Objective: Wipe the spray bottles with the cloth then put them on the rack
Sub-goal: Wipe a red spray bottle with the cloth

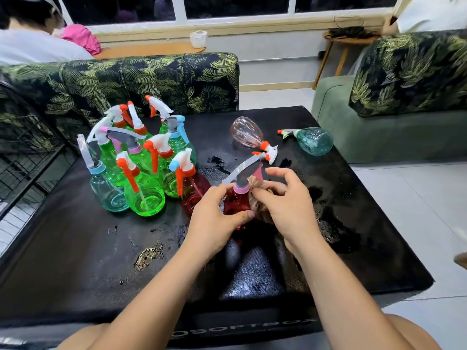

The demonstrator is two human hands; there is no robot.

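Wiping is in hand: the red bottle (235,203) stands mid-table. The left hand (214,218) is wrapped round its clear plastic body, and the right hand (285,200) pinches a crumpled brown cloth (260,205) against its neck. No bottle shows on the wire rack (25,152) at far left, so racking looks undone. A cluster (141,160) of glossy green and teal bottles stands beside. A ribbed pink bottle (246,132) and a teal bottle (313,140) lie on the wet black mat (101,248).
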